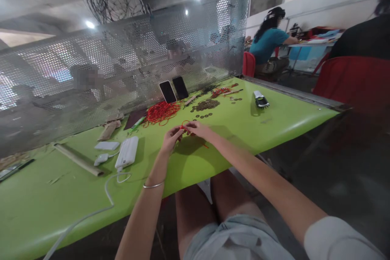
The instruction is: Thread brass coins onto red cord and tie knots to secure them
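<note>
My left hand [173,137] and my right hand [196,128] meet above the green table, both with fingers pinched on one red cord [182,127]. A small loop of the cord stands up between the fingertips, and a loose end hangs below my right hand. Whether a coin sits in the cord is hidden by my fingers. Just beyond my hands lies a heap of coin-like brown discs [207,105], some with holes. A tangled pile of red cords [161,112] rests to the left of the discs.
Two phones, one white-edged [167,91] and one black [180,87], lean at the back against a perforated metal screen [128,61]. On the left are a white power bank [127,152] with a cable and a tube [79,159]. A clip-like device [261,100] lies right. People sit beyond.
</note>
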### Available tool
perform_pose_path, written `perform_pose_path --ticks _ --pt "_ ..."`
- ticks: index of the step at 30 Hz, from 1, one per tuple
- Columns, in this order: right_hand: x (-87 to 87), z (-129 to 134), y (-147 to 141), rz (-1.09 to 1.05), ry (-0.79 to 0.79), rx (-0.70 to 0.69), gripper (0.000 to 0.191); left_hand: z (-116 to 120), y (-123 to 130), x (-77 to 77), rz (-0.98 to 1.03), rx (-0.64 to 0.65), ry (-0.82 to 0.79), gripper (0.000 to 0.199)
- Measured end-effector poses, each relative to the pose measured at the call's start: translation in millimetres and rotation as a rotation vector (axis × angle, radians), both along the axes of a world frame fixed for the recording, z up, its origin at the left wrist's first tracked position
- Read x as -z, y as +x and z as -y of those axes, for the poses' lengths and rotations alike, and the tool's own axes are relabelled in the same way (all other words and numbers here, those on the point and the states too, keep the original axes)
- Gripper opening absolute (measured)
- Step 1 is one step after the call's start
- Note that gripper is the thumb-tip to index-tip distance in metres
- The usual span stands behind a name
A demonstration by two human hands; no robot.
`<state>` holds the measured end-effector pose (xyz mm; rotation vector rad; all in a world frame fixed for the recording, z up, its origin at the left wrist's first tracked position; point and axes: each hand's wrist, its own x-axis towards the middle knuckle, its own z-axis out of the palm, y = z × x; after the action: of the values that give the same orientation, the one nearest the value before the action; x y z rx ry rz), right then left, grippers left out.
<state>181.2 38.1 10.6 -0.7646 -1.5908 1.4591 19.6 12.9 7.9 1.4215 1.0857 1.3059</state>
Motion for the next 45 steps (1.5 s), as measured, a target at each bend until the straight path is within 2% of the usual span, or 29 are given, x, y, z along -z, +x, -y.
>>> perform_pose_path --ticks 7,11,21,31,45 --pt "2.2 -2.6 0.3 -0.130 -0.085 -0.005 0.013 -1.3 -0.9 0.6 -0.030 -0.002 0.049 0.032" --pt "0.3 -2.9 2.8 -0.196 -0.106 0.030 0.014 -2.0 -0.5 -0.2 -0.073 -0.065 0.127 0.036" --pt "2.6 -1.8 0.5 -0.144 -0.087 -0.002 0.021 0.9 1.9 -1.4 -0.261 -0.219 0.328 0.020" --pt "0.3 -0.9 0.4 -0.232 -0.041 -0.038 0.029 10.2 7.6 -8.4 -0.410 -0.355 0.541 0.012" --pt "-0.1 -0.9 0.2 -0.231 -0.042 -0.011 0.026 15.8 12.0 -11.8 -0.415 -0.316 0.516 0.015"
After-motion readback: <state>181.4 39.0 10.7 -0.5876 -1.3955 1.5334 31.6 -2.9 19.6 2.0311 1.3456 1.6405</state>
